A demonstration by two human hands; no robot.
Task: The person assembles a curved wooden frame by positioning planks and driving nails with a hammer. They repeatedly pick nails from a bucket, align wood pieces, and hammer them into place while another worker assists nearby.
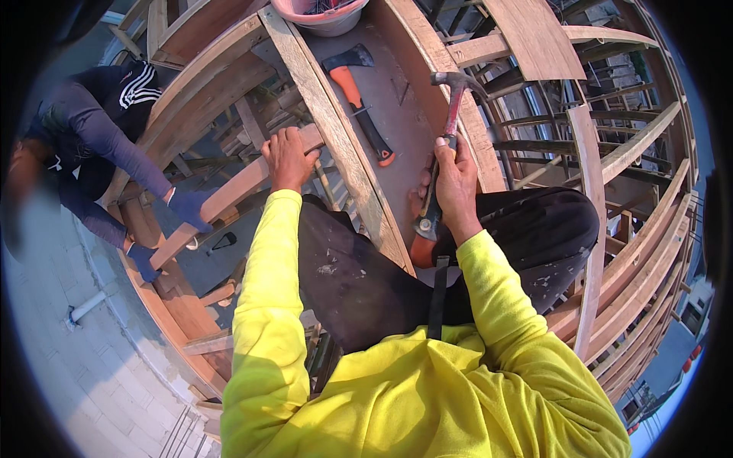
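My left hand [288, 159] is closed over the upper end of a short wooden beam [238, 185], which slants down to the left. A co-worker's two gloved hands [188, 210] are on the same beam's lower part. In my right hand [456, 172] is a claw hammer [452, 107], held by its dark handle with the head up, near a long plank edge. Between the planks in front of me lies a hatchet [353, 90] with an orange and black handle, resting on a flat panel [393, 72]. My bare foot [421, 248] shows beside the hammer's handle end.
A pinkish bucket [324, 17] stands at the top. A long plank [336, 126] runs between my left hand and the hatchet. Wooden framing with open gaps [641, 160] spreads to the right. The co-worker [99, 130] leans in at left, above a block wall [84, 336].
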